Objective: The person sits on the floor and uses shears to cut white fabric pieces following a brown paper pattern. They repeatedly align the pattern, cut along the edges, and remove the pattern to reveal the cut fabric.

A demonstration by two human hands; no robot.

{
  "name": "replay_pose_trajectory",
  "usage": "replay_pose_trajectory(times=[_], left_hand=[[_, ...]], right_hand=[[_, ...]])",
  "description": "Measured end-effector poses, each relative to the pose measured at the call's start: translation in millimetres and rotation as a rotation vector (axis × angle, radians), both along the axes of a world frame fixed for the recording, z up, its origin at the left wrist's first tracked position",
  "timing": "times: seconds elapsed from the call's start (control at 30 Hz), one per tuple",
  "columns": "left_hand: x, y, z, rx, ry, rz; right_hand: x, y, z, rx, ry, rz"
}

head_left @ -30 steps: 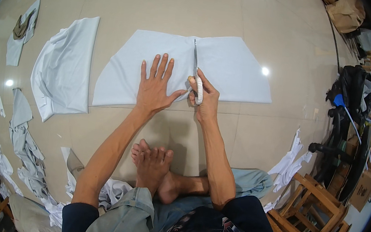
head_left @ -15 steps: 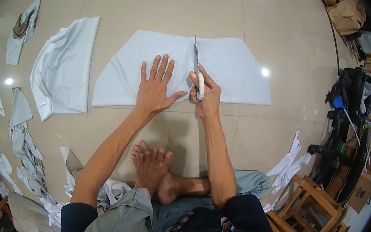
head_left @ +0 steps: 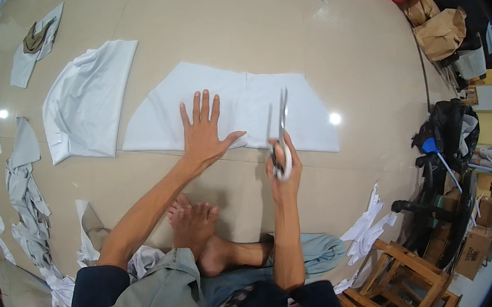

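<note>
The left hand (head_left: pixel 205 129) is pressing flat, fingers spread, on the white cloth (head_left: pixel 226 111) — the right hand (head_left: pixel 284 165) is gripping scissors (head_left: pixel 281 134) over it.

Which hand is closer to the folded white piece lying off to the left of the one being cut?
Left. The left hand lies flat on the spread white fabric, just right of the folded white piece. The right hand holds scissors farther right.

Bright, sharp fisheye view; lamp glare spots on glossy floor (head_left: pixel 344 55).
</note>
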State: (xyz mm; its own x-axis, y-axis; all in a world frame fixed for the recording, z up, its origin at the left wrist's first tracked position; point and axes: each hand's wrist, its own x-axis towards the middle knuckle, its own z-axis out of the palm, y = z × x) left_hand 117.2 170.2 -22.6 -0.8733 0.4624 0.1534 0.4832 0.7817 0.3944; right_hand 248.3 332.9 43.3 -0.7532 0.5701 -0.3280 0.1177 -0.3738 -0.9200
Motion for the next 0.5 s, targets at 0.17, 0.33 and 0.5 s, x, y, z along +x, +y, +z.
replay_pose_trajectory(times=[0.17,0.33,0.5], left_hand=[[32.3,38.4,-6.5,-0.062,-0.155,0.168],[19.3,23.0,-23.9,-0.065,0.075,0.272],[-11.9,-14.8,-41.8,-0.045,0.157,0.252]], right_hand=[[119.1,21.8,4.5,0.034,-0.029,-0.150],[211.8,33.2,-4.9,-0.034,-0.115,-0.321],[219.2,31.2,-17.1,-0.149,0.051,-0.416]])
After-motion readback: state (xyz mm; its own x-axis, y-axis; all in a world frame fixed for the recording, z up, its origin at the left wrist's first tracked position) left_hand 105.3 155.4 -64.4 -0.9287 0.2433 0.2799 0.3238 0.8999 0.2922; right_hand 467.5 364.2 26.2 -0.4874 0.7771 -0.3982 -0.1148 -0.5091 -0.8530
